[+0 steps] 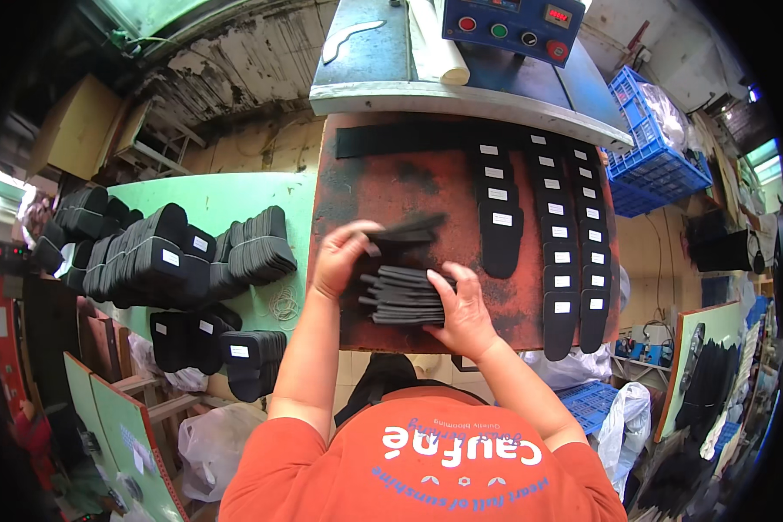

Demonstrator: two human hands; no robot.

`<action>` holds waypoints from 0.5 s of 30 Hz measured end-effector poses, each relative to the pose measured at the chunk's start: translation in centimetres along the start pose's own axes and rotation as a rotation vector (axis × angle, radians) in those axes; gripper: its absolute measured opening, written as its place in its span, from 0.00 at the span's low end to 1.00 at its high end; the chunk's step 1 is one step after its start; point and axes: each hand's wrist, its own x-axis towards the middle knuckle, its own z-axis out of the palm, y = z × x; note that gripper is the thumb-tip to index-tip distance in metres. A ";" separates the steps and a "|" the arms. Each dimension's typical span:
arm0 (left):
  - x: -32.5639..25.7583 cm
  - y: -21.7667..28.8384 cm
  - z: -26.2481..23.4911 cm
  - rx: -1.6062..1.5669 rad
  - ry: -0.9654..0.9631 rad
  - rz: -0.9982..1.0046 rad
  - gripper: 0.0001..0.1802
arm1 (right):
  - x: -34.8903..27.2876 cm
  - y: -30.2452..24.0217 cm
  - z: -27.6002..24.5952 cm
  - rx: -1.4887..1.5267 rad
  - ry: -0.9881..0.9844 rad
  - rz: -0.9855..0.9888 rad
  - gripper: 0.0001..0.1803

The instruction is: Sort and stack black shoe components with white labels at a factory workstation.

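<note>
My right hand [463, 306] grips the right end of a stack of black padded pieces [403, 294], its thumb and fingers around the edge. Above that stack, my left hand [346, 259] pinches one or more black pieces [413, 230], smeared by motion, so I cannot count them. Both hands are over a worn reddish-brown work surface [409, 187]. To the right, black tongue-shaped pieces with white labels lie overlapped in three columns: a short column [498, 235], a middle column [561, 317] and a right column [593, 313].
Beyond the work surface stands a machine with a blue control box [511, 28] and a metal front edge [470, 100]. On the left, a green table [291, 193] bears bundled black pieces [161, 252] and rubber bands [284, 303]. Blue crates [648, 130] stand at the right.
</note>
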 end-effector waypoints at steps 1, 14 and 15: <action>-0.3 -0.3 0.7 -0.010 -0.117 -0.080 0.12 | 0.2 0.0 -0.3 -0.024 -0.011 0.048 0.55; -3.2 0.0 4.5 0.220 -0.293 0.052 0.62 | 2.0 -0.5 -1.5 -0.259 -0.183 0.155 0.67; -3.0 -0.2 4.8 0.219 -0.294 0.053 0.62 | 2.1 -0.6 -1.5 -0.261 -0.183 0.154 0.67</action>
